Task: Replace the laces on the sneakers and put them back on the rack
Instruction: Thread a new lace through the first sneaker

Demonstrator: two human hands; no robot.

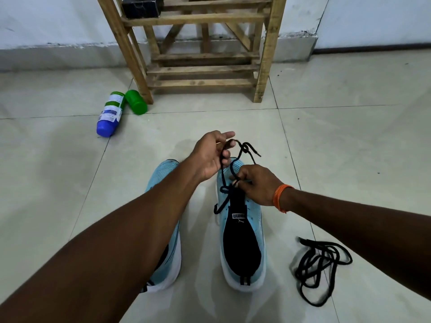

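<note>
Both sneakers sit on the floor [349, 136] right in front of you, toes pointing away towards the wooden rack [203, 19] at the far wall. The left sneaker [163, 173] is mostly hidden under your left forearm. The right sneaker [241, 229] is in full view, with the dark lace [243, 148] threaded only through the eyelets at the toe end. Your left hand [211, 155] is raised above the toe, fingers curled on one strand and holding it up; the index finger sticks out straight. Your right hand [256, 183] is low, on the upper near the toe end, fingers pinching the lace there. The lace loops and crosses between your hands, one end hanging free at the far side. An orange band [281, 197] is on your right wrist. A loose black lace [324, 255] lies in a tangle on the floor, right of the right sneaker. On the far left, a blue-and-white bottle [110, 113] lies on its side with a green cap [136, 101] just beside it, by the rack's leg. A black box [142, 5] sits on a rack shelf.
</note>
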